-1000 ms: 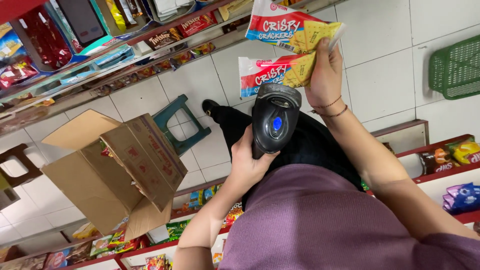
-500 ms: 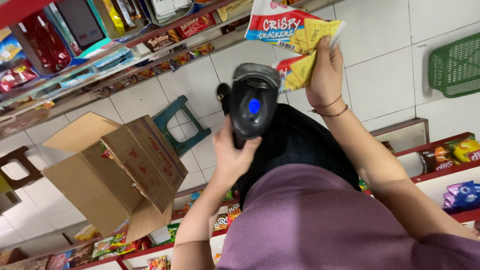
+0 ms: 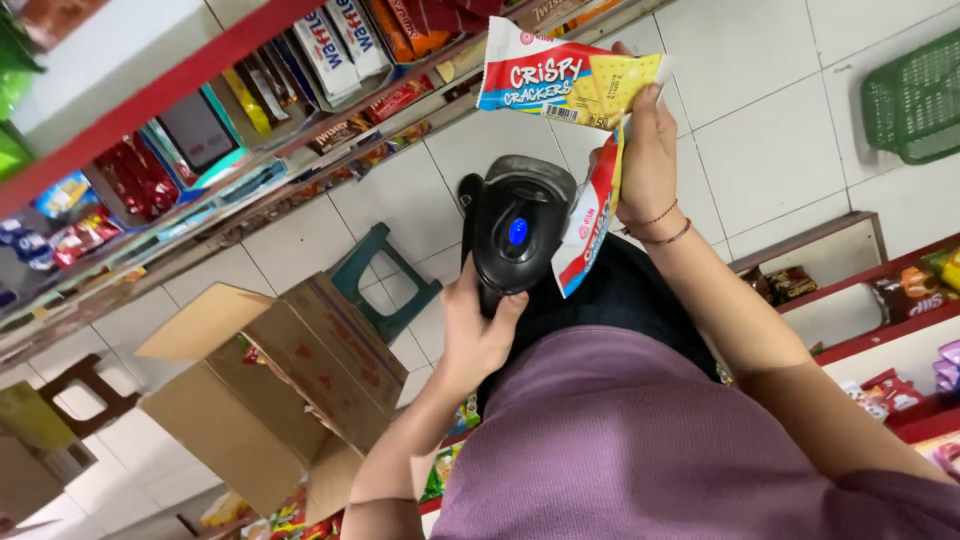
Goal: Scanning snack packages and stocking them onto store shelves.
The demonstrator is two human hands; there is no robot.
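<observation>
Shop aisle w/ white floor tiles (image 3: 760, 110) and snack shelves (image 3: 150, 190) at far left; an open cardboard box (image 3: 290, 390) sits by a green stool (image 3: 385, 285). Left hand (image 3: 478, 335) is wrapped tight round a black scanner (image 3: 515, 230), aimed at the packs. Right hand (image 3: 645, 155) pinches two cracker packs (image 3: 565, 80) by their edges, one hanging down. Packs look light, crinkly, slippery, contents prob. fragile; best gripped at the sealed ends.
</observation>
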